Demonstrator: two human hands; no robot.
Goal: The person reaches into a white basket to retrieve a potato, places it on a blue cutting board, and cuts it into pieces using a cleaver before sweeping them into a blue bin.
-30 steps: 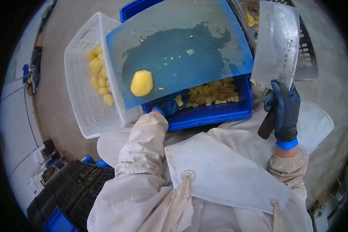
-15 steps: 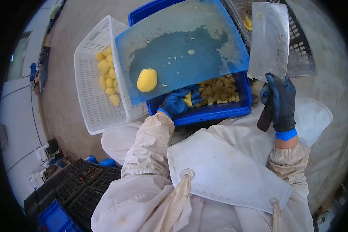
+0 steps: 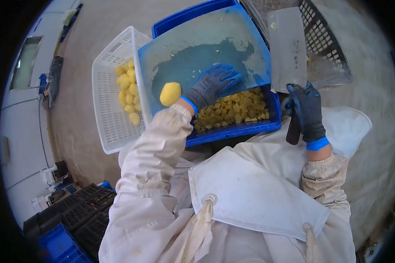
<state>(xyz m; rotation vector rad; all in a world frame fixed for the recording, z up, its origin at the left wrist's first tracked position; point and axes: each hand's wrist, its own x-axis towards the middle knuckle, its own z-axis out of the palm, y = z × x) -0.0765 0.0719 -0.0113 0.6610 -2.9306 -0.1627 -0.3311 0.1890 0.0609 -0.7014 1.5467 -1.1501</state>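
Observation:
My gloved left hand lies palm down over the near part of a wet blue cutting board, fingers stretched out to the right. By its wrist rests one peeled potato, cut flat on a side. Small scraps are scattered on the board; some may be hidden under the hand. Off the board's right edge, my gloved right hand grips the dark handle of a cleaver, its broad blade pointing away from me. Below the board's near edge, potato chunks fill a blue bin.
To the left stands a white slatted basket with several peeled potatoes. A black crate lined with clear plastic is beyond the cleaver. Dark crates and a blue crate sit at lower left.
My left hand has moved from above the bin, where it held potato pieces, up onto the board and spread its fingers. The cleaver has turned to show its flat side more.

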